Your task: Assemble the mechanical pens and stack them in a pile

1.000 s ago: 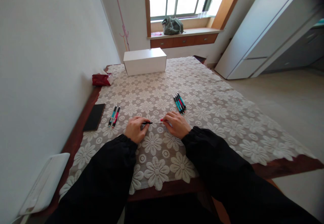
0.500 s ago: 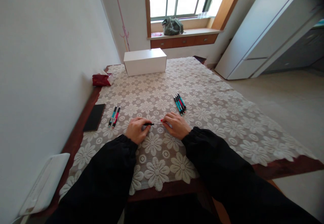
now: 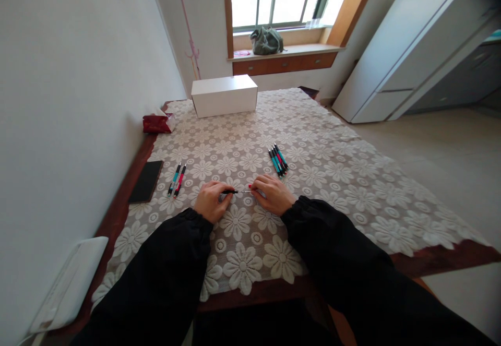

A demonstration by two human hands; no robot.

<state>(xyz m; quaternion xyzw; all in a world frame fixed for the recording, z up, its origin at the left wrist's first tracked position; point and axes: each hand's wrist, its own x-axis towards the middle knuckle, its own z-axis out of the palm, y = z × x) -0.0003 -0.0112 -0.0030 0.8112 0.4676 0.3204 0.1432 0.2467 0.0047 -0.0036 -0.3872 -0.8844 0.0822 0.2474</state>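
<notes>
Head view: left hand (image 3: 210,200) pinches the black end of a thin pen (image 3: 236,191); right hand (image 3: 273,193) grips its other end, fingers closed. Pen lies level, just above the lace tablecloth (image 3: 332,179). Pen cluster (image 3: 277,159) just beyond right hand; two pens (image 3: 177,179) left, near a black phone (image 3: 146,180).

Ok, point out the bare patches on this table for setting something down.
Free cloth: the wide stretch right of the pen cluster toward the table's right edge; the band between the white box and the pens. Crowded: around both hands, left hand and right hand, holding a pen; two pens and dark phone leftward.
</notes>
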